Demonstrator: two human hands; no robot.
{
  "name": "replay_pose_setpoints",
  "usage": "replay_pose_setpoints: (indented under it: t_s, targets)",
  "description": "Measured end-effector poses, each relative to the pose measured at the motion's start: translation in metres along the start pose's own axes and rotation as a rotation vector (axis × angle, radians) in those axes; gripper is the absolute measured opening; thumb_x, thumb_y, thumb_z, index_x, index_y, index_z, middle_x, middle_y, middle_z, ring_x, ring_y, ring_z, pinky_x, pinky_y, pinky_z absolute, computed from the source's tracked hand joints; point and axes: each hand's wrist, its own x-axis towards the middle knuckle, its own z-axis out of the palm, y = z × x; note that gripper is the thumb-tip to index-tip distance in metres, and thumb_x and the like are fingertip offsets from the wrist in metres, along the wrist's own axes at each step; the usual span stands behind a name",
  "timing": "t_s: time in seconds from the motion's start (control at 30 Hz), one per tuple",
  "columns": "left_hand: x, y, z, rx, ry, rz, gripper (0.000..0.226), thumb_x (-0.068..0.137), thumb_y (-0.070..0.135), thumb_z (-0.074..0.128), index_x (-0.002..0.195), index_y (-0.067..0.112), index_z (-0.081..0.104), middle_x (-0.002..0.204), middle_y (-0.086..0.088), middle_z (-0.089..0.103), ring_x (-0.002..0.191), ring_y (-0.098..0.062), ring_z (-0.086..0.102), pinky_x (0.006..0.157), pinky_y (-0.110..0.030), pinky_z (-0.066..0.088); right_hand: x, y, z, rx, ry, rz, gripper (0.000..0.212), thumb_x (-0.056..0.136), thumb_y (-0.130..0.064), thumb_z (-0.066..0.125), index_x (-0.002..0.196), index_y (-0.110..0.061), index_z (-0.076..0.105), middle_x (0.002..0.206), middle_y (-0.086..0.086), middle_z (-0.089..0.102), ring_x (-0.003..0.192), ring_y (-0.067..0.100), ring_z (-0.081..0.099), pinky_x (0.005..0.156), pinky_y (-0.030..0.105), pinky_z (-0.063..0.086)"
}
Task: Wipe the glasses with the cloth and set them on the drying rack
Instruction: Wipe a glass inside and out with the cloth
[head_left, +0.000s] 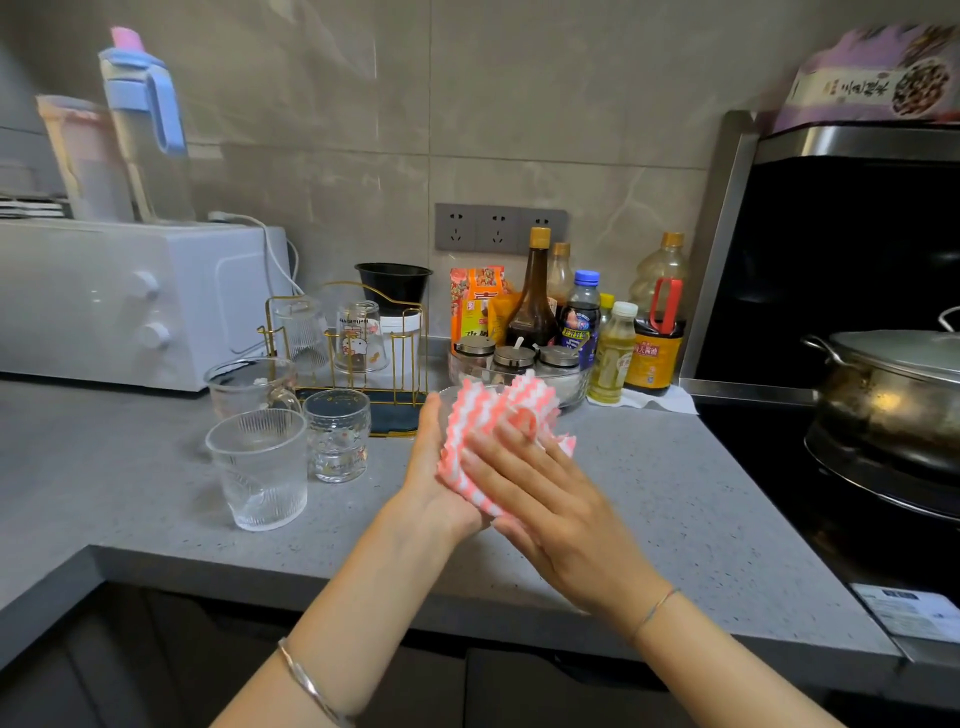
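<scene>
head view, wiping in progress. my left hand (441, 470) cups the held glass (448, 401) from the left, curled round it as far as i can judge, its fingers hidden behind the pink-and-white striped cloth (485, 415); my right hand (550, 501) lies flat, fingers nearly straight, pressing the cloth onto the glass and gripping nothing; both are above the grey counter (649, 493), just right of the gold wire drying rack (390, 415). done: two glasses stand inverted on the rack, a ribbed tumbler (304, 332) and a cartoon-print glass (358, 338). left: the held glass, then three upright on the counter beside the rack; a handled glass mug (249, 387), a ribbed glass (260, 467), a printed glass (337, 434). hard to make out: the held glass shows only a faint rim; whether the counter glasses are wet i cannot tell.
</scene>
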Motion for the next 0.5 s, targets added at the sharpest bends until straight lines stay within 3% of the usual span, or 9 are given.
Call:
replay_pose_setpoints:
  t_s: [0.07, 0.17, 0.23, 0.3, 0.37, 0.4, 0.47, 0.5]
  targets:
    - [0.002, -0.003, 0.001, -0.013, -0.047, 0.019, 0.063, 0.092, 0.060, 0.045, 0.109, 0.001, 0.061, 0.078, -0.019, 0.072, 0.074, -0.032, 0.069, 0.068, -0.044, 0.050, 0.004, 0.000, 0.000, -0.003, 0.010, 0.017, 0.043, 0.104, -0.029, 0.032, 0.142, -0.010, 0.037, 0.150, 0.004, 0.034, 0.145, 0.020, 0.023, 0.120, 0.035, 0.016]
    - [-0.003, -0.008, 0.001, -0.013, -0.113, 0.007, 0.063, 0.093, 0.055, 0.049, 0.102, -0.006, 0.062, 0.077, -0.022, 0.072, 0.061, -0.031, 0.071, 0.048, -0.033, 0.056, 0.009, 0.006, -0.005, -0.009, 0.052, 0.073, 0.042, 0.104, -0.028, 0.032, 0.142, -0.010, 0.038, 0.150, 0.005, 0.035, 0.144, 0.021, 0.025, 0.119, 0.034, 0.018]
    - [-0.005, -0.010, -0.002, 0.011, -0.158, 0.009, 0.070, 0.089, 0.060, 0.053, 0.116, -0.004, 0.062, 0.093, -0.022, 0.072, 0.070, -0.031, 0.072, 0.053, -0.033, 0.059, 0.010, 0.011, -0.010, 0.051, 0.064, 0.151, 0.042, 0.103, -0.029, 0.032, 0.142, -0.013, 0.039, 0.149, 0.003, 0.037, 0.142, 0.017, 0.031, 0.117, 0.030, 0.025]
    - [-0.003, -0.011, -0.007, 0.071, -0.185, 0.050, 0.071, 0.088, 0.064, 0.051, 0.120, 0.002, 0.062, 0.096, -0.020, 0.072, 0.074, -0.028, 0.072, 0.059, -0.033, 0.060, 0.010, 0.012, -0.019, 0.264, 0.069, 0.369, 0.040, 0.103, -0.038, 0.027, 0.139, -0.033, 0.044, 0.133, -0.008, 0.057, 0.124, -0.001, 0.051, 0.101, 0.016, 0.041]
    - [0.001, -0.010, -0.015, 0.215, -0.167, 0.129, 0.068, 0.088, 0.065, 0.046, 0.114, 0.004, 0.066, 0.094, -0.018, 0.074, 0.077, -0.026, 0.073, 0.064, -0.032, 0.059, 0.010, 0.012, -0.028, 0.500, 0.092, 0.587, 0.036, 0.101, -0.047, 0.025, 0.112, -0.057, 0.058, 0.081, -0.016, 0.074, 0.082, -0.009, 0.064, 0.076, 0.011, 0.047]
    - [0.002, -0.011, -0.019, 0.307, -0.152, 0.183, 0.067, 0.087, 0.065, 0.046, 0.114, 0.006, 0.067, 0.098, -0.017, 0.074, 0.083, -0.025, 0.073, 0.068, -0.032, 0.059, 0.010, 0.014, -0.031, 0.571, 0.103, 0.674, 0.040, 0.101, -0.046, 0.027, 0.089, -0.055, 0.064, 0.060, -0.015, 0.067, 0.064, -0.006, 0.061, 0.065, 0.011, 0.044]
    - [0.003, -0.011, -0.027, 0.444, -0.126, 0.283, 0.069, 0.082, 0.066, 0.054, 0.125, 0.013, 0.062, 0.114, -0.014, 0.071, 0.097, -0.026, 0.071, 0.078, -0.035, 0.057, 0.013, 0.022, -0.040, 0.638, 0.115, 0.797, 0.049, 0.096, -0.044, 0.032, 0.055, -0.028, 0.053, 0.044, -0.010, 0.046, 0.045, 0.002, 0.043, 0.052, 0.015, 0.033]
    - [0.005, -0.011, -0.033, 0.475, -0.106, 0.316, 0.075, 0.076, 0.068, 0.062, 0.131, 0.017, 0.058, 0.122, -0.011, 0.067, 0.103, -0.026, 0.069, 0.083, -0.037, 0.056, 0.017, 0.027, -0.045, 0.645, 0.098, 0.856, 0.051, 0.094, -0.044, 0.034, 0.054, -0.017, 0.047, 0.047, -0.008, 0.042, 0.046, 0.004, 0.038, 0.050, 0.019, 0.031]
